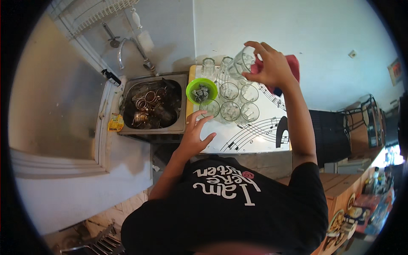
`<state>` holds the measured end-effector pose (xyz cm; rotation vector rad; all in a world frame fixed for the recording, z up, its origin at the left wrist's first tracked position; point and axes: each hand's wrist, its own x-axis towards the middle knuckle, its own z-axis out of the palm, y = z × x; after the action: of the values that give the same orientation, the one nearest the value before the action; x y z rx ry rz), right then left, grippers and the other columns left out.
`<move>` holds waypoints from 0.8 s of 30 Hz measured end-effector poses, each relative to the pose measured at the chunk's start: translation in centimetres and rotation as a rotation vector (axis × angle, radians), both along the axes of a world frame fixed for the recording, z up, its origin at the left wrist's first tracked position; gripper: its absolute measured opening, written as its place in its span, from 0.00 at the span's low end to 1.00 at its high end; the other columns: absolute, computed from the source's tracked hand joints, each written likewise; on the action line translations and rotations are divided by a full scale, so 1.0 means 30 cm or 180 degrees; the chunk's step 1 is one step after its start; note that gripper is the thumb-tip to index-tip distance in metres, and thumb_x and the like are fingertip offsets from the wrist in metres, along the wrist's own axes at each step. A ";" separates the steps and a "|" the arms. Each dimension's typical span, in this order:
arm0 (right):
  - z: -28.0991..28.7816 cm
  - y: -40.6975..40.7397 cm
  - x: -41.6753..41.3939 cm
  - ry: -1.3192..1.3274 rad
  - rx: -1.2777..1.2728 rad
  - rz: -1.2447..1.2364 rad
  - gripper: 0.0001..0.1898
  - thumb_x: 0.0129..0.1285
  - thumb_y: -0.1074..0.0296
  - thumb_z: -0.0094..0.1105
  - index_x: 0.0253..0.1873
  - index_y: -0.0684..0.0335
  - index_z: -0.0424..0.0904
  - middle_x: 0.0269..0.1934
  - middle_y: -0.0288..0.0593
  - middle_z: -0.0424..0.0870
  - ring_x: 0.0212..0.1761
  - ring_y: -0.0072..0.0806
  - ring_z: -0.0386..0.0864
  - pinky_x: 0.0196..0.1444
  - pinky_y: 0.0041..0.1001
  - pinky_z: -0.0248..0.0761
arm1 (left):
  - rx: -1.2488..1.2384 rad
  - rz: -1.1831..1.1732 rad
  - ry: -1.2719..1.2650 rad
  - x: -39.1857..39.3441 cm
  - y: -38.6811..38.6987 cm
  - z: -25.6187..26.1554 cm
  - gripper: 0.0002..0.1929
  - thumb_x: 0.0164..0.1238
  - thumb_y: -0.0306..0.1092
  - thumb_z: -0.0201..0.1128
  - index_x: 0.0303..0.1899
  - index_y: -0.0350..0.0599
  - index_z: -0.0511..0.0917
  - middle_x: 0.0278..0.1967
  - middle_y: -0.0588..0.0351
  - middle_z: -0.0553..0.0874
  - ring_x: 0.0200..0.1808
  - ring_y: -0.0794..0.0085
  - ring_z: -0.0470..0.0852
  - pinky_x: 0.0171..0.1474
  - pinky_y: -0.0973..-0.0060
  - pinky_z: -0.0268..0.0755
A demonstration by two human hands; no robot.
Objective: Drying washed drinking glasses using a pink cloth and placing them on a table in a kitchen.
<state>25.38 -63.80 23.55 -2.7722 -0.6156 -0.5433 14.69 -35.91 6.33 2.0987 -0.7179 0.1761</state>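
Note:
My right hand [271, 65] grips a clear drinking glass [239, 65], tilted and raised over the back of the table. Fingers spread, my left hand [196, 132] is at the near-left glass [209, 108]; its fingertips overlap the glass, but contact cannot be told. Several more clear glasses [230, 111] stand in rows with their rims up. At the back, a faceted glass [208, 67] appears upside down. A lime-green bowl [190, 85] beside them contains a crumpled grey patterned thing [200, 93]. Partly hidden behind my right hand is a pinkish-red cloth or bag [294, 65].
Left of the music-note-patterned table [210, 142], a steel sink [153, 131] holds dishes [149, 98] under a curved faucet [135, 44]. A yellow packet [115, 122] and a black bottle [111, 78] sit on the sink's left ledge. Walls border the back. A wooden counter [339, 181] stands right.

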 end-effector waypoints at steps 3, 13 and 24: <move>-0.123 -0.020 0.219 0.0134 -0.0290 0.0397 0.39 0.41 0.48 0.73 0.62 0.51 0.72 0.38 0.46 0.80 0.38 0.46 0.83 0.40 0.42 0.77 | 0.0007 0.0143 -0.0163 -0.007 -0.040 0.017 0.25 0.58 0.34 0.72 0.58 0.43 0.77 0.63 0.46 0.68 0.67 0.51 0.65 0.65 0.59 0.65; -0.364 -0.040 0.554 0.1008 -0.1168 0.1655 0.42 0.37 0.61 0.74 0.64 0.52 0.71 0.41 0.46 0.78 0.38 0.45 0.82 0.42 0.40 0.77 | 0.0188 0.0907 0.0160 -0.045 -0.069 -0.013 0.22 0.57 0.35 0.73 0.54 0.46 0.81 0.61 0.47 0.71 0.66 0.51 0.66 0.68 0.58 0.57; -0.571 -0.018 0.654 0.1493 -0.2101 0.2136 0.50 0.27 0.68 0.78 0.65 0.47 0.67 0.50 0.45 0.76 0.42 0.46 0.83 0.42 0.43 0.76 | 0.0093 0.0921 0.0394 0.003 -0.116 -0.027 0.19 0.57 0.32 0.71 0.52 0.45 0.81 0.59 0.50 0.74 0.64 0.54 0.69 0.67 0.59 0.59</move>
<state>45.00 -64.35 6.42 -2.7789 -1.7220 0.5257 14.78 -39.38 5.53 2.2130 -0.3429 0.1931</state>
